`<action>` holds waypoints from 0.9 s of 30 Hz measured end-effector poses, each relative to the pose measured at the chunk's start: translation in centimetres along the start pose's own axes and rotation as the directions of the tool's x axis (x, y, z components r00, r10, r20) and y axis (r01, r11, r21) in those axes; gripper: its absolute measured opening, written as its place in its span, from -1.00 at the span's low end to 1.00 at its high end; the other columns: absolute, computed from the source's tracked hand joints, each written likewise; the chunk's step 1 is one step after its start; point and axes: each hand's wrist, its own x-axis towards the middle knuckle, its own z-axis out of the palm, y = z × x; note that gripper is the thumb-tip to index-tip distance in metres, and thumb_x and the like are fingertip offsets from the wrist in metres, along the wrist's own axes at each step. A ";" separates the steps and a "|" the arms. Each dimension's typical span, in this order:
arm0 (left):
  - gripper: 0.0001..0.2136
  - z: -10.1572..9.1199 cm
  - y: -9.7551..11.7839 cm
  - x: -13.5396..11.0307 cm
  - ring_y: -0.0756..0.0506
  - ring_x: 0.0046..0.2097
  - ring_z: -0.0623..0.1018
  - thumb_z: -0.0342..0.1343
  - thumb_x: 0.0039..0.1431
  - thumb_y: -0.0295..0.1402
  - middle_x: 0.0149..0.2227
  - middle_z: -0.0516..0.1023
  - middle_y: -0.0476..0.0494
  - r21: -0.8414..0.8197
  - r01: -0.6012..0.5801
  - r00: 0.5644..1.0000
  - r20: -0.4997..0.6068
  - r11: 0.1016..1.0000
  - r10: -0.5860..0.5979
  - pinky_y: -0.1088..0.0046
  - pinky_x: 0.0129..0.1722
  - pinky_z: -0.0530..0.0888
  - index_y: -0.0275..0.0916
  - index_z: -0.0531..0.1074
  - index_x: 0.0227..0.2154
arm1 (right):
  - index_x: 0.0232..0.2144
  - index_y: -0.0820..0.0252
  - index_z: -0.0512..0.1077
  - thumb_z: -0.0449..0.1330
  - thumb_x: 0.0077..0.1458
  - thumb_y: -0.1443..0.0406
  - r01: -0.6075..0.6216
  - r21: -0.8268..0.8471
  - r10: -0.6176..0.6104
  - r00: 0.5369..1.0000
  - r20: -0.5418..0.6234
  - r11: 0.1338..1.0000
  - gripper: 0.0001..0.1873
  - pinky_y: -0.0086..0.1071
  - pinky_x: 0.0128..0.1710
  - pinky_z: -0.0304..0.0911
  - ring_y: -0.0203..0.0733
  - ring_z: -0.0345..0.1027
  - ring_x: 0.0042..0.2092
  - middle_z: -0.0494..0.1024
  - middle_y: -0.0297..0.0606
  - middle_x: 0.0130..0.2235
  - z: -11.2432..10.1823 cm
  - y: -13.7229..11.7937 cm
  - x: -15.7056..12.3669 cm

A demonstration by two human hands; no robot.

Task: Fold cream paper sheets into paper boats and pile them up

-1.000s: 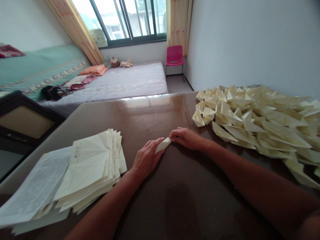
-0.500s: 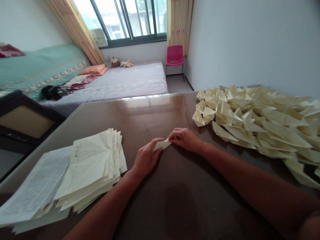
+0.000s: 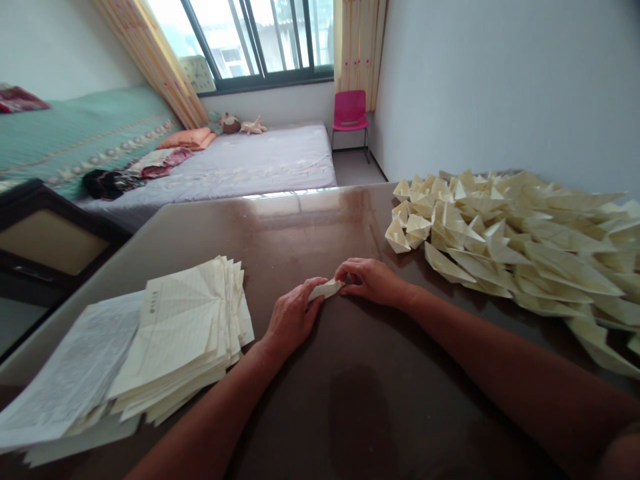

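Note:
A small strip of folded paper (image 3: 325, 290), cream-coloured, is held between my two hands low over the brown table (image 3: 320, 227). My left hand (image 3: 295, 313) is closed on its left end, thumb below and fingers above. At the right end, the fingertips of my right hand (image 3: 367, 280) pinch the paper. My fingers cover both ends, so the exact fold is hidden. To the left of my left hand lies a stack of creased, lined sheets (image 3: 175, 327). A large heap of folded paper boats (image 3: 525, 240) fills the table's right side.
Printed sheets (image 3: 75, 367) lie partly under the lined stack at the left. A dark wooden cabinet or chair (image 3: 55, 247) stands by the table's left edge. Beyond the far edge are a bed (image 3: 280, 157) and a pink chair (image 3: 350, 111); a white wall (image 3: 500, 80) rises on the right.
The fingers of my right hand have shifted slightly at the paper's right end. My left hand stays nearly in place, and the stack and heap are unchanged.

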 end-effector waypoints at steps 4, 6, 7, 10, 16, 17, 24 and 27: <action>-0.77 0.2 -0.1 0.0 -0.04 -0.07 0.54 -0.02 0.27 -0.34 -0.06 0.54 -0.02 -0.002 -0.007 1.000 -0.009 1.000 0.007 0.48 -0.07 0.42 -0.12 0.31 -0.03 | -0.34 0.14 0.52 0.25 0.05 0.25 0.049 0.024 -0.050 0.998 0.045 0.999 -0.89 -0.47 -0.33 0.12 -0.31 0.33 -0.33 0.50 -0.33 -0.33 0.2 0.5 0.1; -0.77 0.3 -0.2 -0.1 -0.05 -0.08 0.54 -0.02 0.26 -0.35 -0.07 0.54 -0.03 -0.003 -0.008 1.000 -0.008 1.000 0.008 0.47 -0.08 0.42 -0.12 0.30 -0.03 | -0.35 0.12 0.54 0.24 0.08 0.23 0.084 0.011 -0.084 0.996 0.037 0.996 -0.89 -0.45 -0.28 0.14 -0.26 0.34 -0.25 0.51 -0.29 -0.29 0.1 0.5 0.1; -0.77 0.3 -0.2 -0.1 -0.05 -0.08 0.54 -0.01 0.26 -0.36 -0.07 0.54 -0.03 -0.004 -0.007 1.000 -0.007 1.000 0.007 0.46 -0.08 0.43 -0.12 0.30 -0.03 | -0.35 0.11 0.55 0.23 0.10 0.22 0.097 -0.003 -0.097 0.995 0.030 0.995 -0.88 -0.44 -0.26 0.14 -0.25 0.34 -0.22 0.52 -0.29 -0.27 0.0 0.5 0.1; -0.76 0.4 -0.3 -0.1 -0.06 -0.06 0.53 -0.01 0.26 -0.38 -0.06 0.52 -0.05 -0.006 -0.013 1.000 -0.017 1.000 0.013 0.44 -0.05 0.43 -0.13 0.29 -0.01 | -0.36 0.11 0.54 0.17 0.16 0.21 0.133 -0.084 -0.129 0.991 0.043 0.988 -0.83 -0.44 -0.25 0.12 -0.24 0.34 -0.20 0.51 -0.27 -0.27 -0.2 0.2 0.0; -0.58 0.4 -0.5 0.0 -0.13 0.04 0.40 0.02 0.24 -0.36 0.01 0.42 -0.18 0.133 -0.044 0.994 -0.089 0.990 0.056 0.30 0.06 0.37 -0.20 0.20 0.15 | -0.37 0.12 0.50 0.09 0.21 0.22 0.135 -0.236 -0.117 0.989 0.090 0.962 -0.79 -0.42 -0.29 0.06 -0.25 0.34 -0.26 0.53 -0.30 -0.32 -0.8 -0.4 -0.1; -0.56 0.3 -0.6 0.0 -0.15 0.04 0.38 0.02 0.23 -0.34 0.02 0.39 -0.21 0.171 -0.033 0.994 -0.097 0.985 0.051 0.28 0.06 0.37 -0.20 0.20 0.17 | -0.37 0.12 0.50 0.08 0.21 0.23 0.141 -0.244 -0.119 0.988 0.102 0.959 -0.79 -0.42 -0.29 0.05 -0.25 0.34 -0.26 0.53 -0.30 -0.32 -0.9 -0.4 -0.1; -0.60 -0.2 -1.1 -0.3 -0.11 -0.10 0.48 -0.04 0.28 -0.31 -0.10 0.47 -0.14 0.105 0.061 0.998 -0.007 0.993 -0.060 0.34 -0.08 0.43 -0.17 0.24 0.16 | -0.38 0.15 0.48 0.09 0.21 0.23 0.149 -0.228 -0.124 0.985 0.118 0.962 -0.79 -0.42 -0.28 0.06 -0.25 0.32 -0.26 0.52 -0.27 -0.32 -1.3 -0.5 0.0; -0.62 -0.2 -1.3 -0.3 -0.08 -0.12 0.50 0.01 0.25 -0.33 -0.06 0.51 -0.09 0.008 0.102 0.995 -0.014 0.995 -0.102 0.39 -0.08 0.42 -0.14 0.29 0.13 | -0.38 0.16 0.48 0.10 0.20 0.25 0.163 -0.204 -0.142 0.983 0.115 0.965 -0.81 -0.42 -0.28 0.07 -0.25 0.31 -0.24 0.51 -0.27 -0.32 -1.2 -0.3 0.0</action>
